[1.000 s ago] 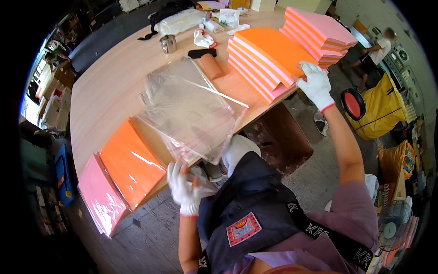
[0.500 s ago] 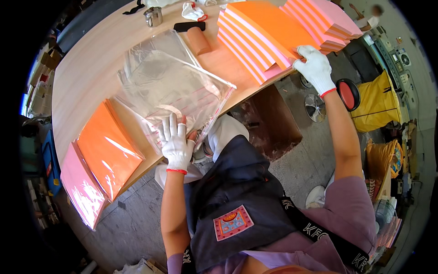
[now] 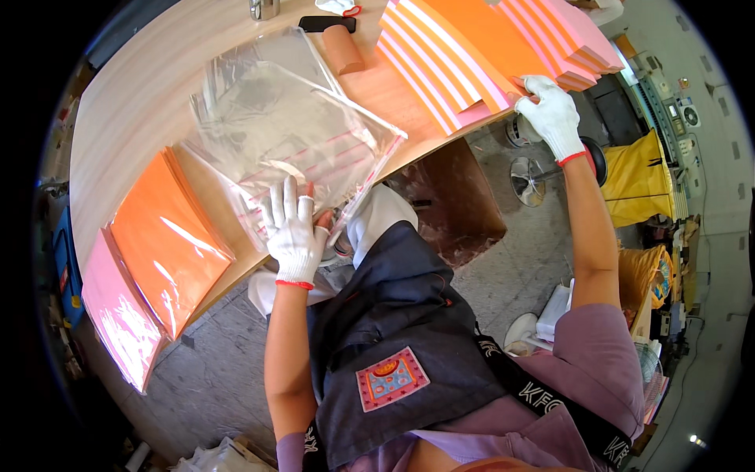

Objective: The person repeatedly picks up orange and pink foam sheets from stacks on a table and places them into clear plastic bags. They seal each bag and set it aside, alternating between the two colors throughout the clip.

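My left hand [image 3: 292, 236], in a white glove with bare thumb and index fingertips, lies with its fingers stretched out on the near edge of clear plastic bags [image 3: 271, 118]. The bags overlap in a loose pile at the table's front. Over on the right, my right hand [image 3: 553, 116], gloved too, has thumb and fingers closed at the near corner of a tall stack of orange and pink paper [image 3: 452, 59]. Orange paper shows between the fingertips. How many sheets they pinch is hidden.
Wrapped orange packs [image 3: 169, 236] and a pink pack [image 3: 122, 307] overhang the table's front left. A second paper stack [image 3: 562, 39] stands at right. Behind the bags are an orange-brown cylinder [image 3: 343, 49] and a black phone [image 3: 327, 23]. A brown box [image 3: 452, 204] sits below the edge.
The view has shifted slightly. My right hand stays at the paper corner, its fingertips now closer around the orange sheets. My left hand remains spread on the bags.
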### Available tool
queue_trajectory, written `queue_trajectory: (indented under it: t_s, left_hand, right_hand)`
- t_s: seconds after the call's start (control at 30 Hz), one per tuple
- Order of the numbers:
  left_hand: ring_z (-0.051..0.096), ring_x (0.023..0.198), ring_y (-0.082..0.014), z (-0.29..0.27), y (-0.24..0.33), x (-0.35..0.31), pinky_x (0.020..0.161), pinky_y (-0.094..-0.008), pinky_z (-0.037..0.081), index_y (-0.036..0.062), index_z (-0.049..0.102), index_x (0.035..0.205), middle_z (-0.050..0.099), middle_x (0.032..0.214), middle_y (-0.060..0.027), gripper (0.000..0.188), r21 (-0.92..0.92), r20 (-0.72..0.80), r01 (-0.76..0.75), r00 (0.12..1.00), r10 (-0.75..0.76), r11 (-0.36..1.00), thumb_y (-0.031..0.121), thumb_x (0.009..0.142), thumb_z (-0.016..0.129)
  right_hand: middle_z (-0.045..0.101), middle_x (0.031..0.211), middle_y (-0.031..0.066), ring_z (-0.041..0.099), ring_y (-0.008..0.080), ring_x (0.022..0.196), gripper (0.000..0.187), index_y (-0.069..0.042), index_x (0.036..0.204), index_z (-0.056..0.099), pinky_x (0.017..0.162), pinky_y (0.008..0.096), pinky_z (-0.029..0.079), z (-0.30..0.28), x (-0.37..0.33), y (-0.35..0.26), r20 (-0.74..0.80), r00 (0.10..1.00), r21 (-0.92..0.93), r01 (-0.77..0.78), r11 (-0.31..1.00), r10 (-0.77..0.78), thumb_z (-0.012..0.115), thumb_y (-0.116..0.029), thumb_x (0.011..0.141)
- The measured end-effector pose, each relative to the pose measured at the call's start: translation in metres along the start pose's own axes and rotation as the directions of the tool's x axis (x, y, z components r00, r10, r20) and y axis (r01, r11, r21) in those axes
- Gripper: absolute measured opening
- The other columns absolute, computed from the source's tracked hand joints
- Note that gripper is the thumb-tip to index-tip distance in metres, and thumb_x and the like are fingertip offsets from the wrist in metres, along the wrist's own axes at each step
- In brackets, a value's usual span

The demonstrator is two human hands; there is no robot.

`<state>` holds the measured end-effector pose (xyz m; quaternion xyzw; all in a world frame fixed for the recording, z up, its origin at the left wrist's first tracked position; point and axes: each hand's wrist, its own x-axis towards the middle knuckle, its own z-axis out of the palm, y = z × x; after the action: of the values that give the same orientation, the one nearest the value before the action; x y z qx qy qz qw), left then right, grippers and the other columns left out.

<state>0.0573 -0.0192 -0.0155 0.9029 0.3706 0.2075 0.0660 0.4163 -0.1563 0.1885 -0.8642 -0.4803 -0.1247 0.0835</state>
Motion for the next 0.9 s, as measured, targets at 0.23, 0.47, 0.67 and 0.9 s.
queue_trajectory:
  t_s: [0.23, 0.47, 0.67, 0.9]
  left_hand:
    - [0.037, 0.128, -0.0326, -0.011, -0.006, 0.001, 0.106, -0.0467, 0.028, 0.0097, 0.055, 0.12, 0.045, 0.136, -0.0141, 0.051, -0.103, 0.04, -0.036, 0.998, 0.04, 0.994, 0.033, 0.076, 0.066]
    - [0.059, 0.091, -0.022, -0.097, 0.053, 0.05, 0.081, -0.0318, 0.045, 0.0073, 0.046, 0.133, 0.062, 0.107, -0.012, 0.051, -0.726, 0.194, 0.081, 0.977, 0.09, 0.683, 0.028, 0.088, 0.057]
    - [0.049, 0.06, -0.0154, -0.052, 0.181, 0.139, 0.069, -0.0336, 0.048, 0.0079, 0.04, 0.132, 0.061, 0.079, -0.0084, 0.059, -0.693, 0.564, 0.69, 0.699, 0.439, -0.208, 0.051, 0.092, 0.047]
    - [0.038, 0.048, -0.0147, -0.017, 0.247, 0.208, 0.051, -0.0354, 0.04, 0.0116, 0.045, 0.095, 0.051, 0.064, -0.0057, 0.047, -0.418, 0.572, 0.774, 0.631, 0.524, -0.476, 0.058, 0.093, 0.039]
  right_hand:
    - [0.064, 0.085, 0.0151, 0.062, 0.0316, 0.077, 0.046, -0.014, 0.121, 0.056, 0.071, 0.04, 0.049, -0.01, 0.013, 0.009, 0.133, 0.976, -0.241, 0.2, 0.95, -0.171, 0.057, -0.03, 0.079]
    - [0.063, 0.081, 0.0164, 0.062, 0.0335, 0.076, 0.044, -0.009, 0.12, 0.05, 0.066, 0.042, 0.049, -0.003, 0.028, 0.043, 0.138, 0.928, -0.221, 0.369, 0.903, -0.346, 0.056, -0.032, 0.082]
    - [0.063, 0.077, 0.0129, 0.063, 0.0315, 0.07, 0.04, -0.012, 0.112, 0.047, 0.059, 0.0442, 0.049, -0.005, 0.029, 0.052, 0.144, 0.898, -0.299, 0.44, 0.847, -0.415, 0.055, -0.037, 0.081]
    - [0.064, 0.074, 0.0132, 0.064, 0.0314, 0.072, 0.029, -0.008, 0.099, 0.05, 0.061, 0.0437, 0.05, -0.03, 0.037, 0.019, 0.232, 0.896, -0.209, 0.427, 0.88, -0.379, 0.053, -0.026, 0.078]
